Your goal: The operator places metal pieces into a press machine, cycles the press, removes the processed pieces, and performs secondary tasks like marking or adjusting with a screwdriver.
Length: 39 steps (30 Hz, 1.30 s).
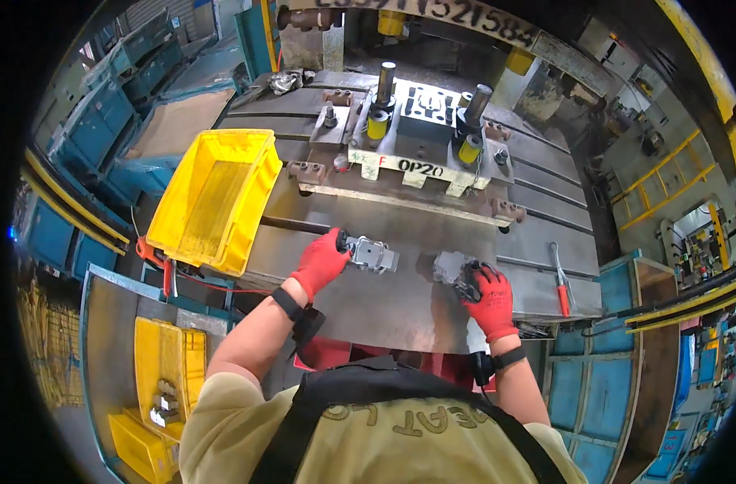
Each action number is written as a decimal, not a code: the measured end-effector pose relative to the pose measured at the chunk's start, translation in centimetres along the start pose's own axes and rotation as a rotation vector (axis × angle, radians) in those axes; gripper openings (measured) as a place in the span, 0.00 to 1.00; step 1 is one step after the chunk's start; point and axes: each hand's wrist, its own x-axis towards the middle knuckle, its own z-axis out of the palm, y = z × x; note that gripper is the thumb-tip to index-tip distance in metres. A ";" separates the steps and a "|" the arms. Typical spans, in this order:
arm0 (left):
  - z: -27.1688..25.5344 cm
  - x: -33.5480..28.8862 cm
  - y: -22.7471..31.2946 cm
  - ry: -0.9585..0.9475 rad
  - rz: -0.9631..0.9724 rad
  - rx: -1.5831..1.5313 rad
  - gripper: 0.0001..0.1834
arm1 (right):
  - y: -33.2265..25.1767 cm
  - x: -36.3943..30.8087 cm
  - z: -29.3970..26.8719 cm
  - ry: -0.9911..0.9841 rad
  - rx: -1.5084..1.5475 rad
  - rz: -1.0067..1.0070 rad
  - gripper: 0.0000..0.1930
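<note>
Over the table, the left hand grips the left part, its long axis running rightward from the fingers; the right hand clasps the right part, which points up-left beyond its fingertips.

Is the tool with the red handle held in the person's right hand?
No, the red-handled tool lies on the metal table, apart from the right hand.

The grey slotted metal bed carries a die set at 12 o'clock, crumpled wrapping near 11, a yellow bin at 9, a red-handled tool at 4, and, possibly lifted, grey metal parts at 7 and 5.
</note>
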 end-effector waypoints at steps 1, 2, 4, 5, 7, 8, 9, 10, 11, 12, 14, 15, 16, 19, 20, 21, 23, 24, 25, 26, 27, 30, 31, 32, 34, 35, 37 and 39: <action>-0.1 0.0 0.3 -0.112 -0.087 0.007 0.23 | 0.1 0.2 -0.1 0.006 -0.049 -0.036 0.25; 0.0 -0.2 0.4 -0.111 -0.087 0.006 0.23 | 0.1 0.5 -0.3 0.016 -0.099 -0.075 0.23; 0.2 -0.5 0.4 -0.076 -0.026 0.161 0.24 | 0.2 1.0 -0.7 -0.005 -0.117 -0.098 0.22; 0.5 -0.5 0.3 -0.074 -0.025 0.158 0.24 | 0.3 1.3 -0.8 -0.040 -0.117 -0.104 0.22; 1.1 -0.3 0.0 -0.050 -0.021 0.126 0.25 | 0.5 1.9 -1.4 -0.085 -0.103 -0.112 0.23; 1.3 -0.1 0.2 -0.048 -0.018 0.124 0.25 | 0.8 2.1 -1.4 -0.082 -0.106 -0.112 0.23; 1.6 0.1 0.6 -0.033 -0.016 0.121 0.25 | 1.2 2.2 -1.4 -0.101 -0.118 -0.136 0.24; 1.8 0.3 1.0 -0.017 -0.014 0.119 0.25 | 1.4 2.4 -1.4 -0.119 -0.130 -0.161 0.25; 1.9 0.4 1.4 -0.015 -0.014 0.117 0.25 | 1.3 2.5 -1.5 -0.118 -0.132 -0.163 0.25; 2.0 0.6 1.7 -0.021 -0.045 0.135 0.24 | 1.1 2.6 -1.7 -0.157 -0.165 -0.157 0.25; 2.1 0.6 1.8 -0.025 -0.077 0.151 0.23 | 0.2 2.6 -2.1 -0.197 -0.201 -0.153 0.25; 2.2 0.4 1.5 -0.014 -0.070 0.152 0.23 | -0.7 2.3 -2.2 -0.134 -0.176 -0.139 0.26; 2.3 0.3 1.4 -0.002 -0.063 0.153 0.23 | -1.4 2.2 -2.2 -0.070 -0.151 -0.125 0.26; 2.5 0.4 1.6 -0.035 -0.116 0.107 0.24 | -1.1 1.5 -0.3 -0.046 -0.229 -0.148 0.26; 2.4 0.3 1.2 -0.036 -0.113 0.106 0.24 | -0.9 1.4 0.1 -0.045 -0.231 -0.145 0.26; 2.4 0.0 0.6 0.021 -0.108 0.031 0.24 | -0.6 1.2 0.5 -0.024 -0.253 -0.177 0.26; 1.3 -0.6 -0.3 0.079 -0.165 -0.162 0.25 | -0.6 1.1 0.6 -0.005 -0.272 -0.212 0.26; 0.6 -1.0 -0.7 0.075 -0.165 -0.163 0.25 | -0.7 0.9 0.1 -0.013 -0.241 -0.231 0.25; -0.1 -1.6 -1.4 0.081 -0.177 -0.205 0.23 | -0.8 0.7 -0.3 -0.022 -0.210 -0.250 0.25; -0.6 -2.1 -2.2 0.082 -0.186 -0.248 0.22 | -0.9 0.5 -0.6 -0.024 -0.213 -0.242 0.25; -0.7 -2.7 -4.0 0.082 -0.190 -0.246 0.22 | -1.2 0.5 -0.8 -0.020 -0.261 -0.257 0.25; -0.9 -4.1 -8.0 0.190 -0.170 -0.517 0.17 | -1.3 0.4 -0.8 0.018 -0.317 -0.271 0.25; -1.6 -4.6 -8.2 0.155 -0.222 -0.560 0.15 | -1.1 0.3 -0.7 0.055 -0.324 -0.270 0.26; -2.3 -5.1 -7.9 0.122 -0.275 -0.603 0.14 | -0.9 0.3 -0.5 0.053 -0.326 -0.268 0.26; -2.8 -6.0 -7.2 0.094 -0.309 -0.734 0.12 | -0.2 0.3 -0.1 0.140 -0.330 -0.285 0.26; -3.1 -6.4 -6.8 0.094 -0.381 -0.778 0.11 | -0.3 0.4 -0.2 0.138 -0.326 -0.287 0.26; -3.1 -6.8 -6.7 0.092 -0.455 -0.820 0.10 | -0.4 0.9 -0.7 0.116 -0.220 -0.222 0.25; -3.0 -6.8 -6.5 0.059 -0.485 -0.916 0.10 | -0.1 1.6 -1.4 0.093 -0.187 -0.154 0.23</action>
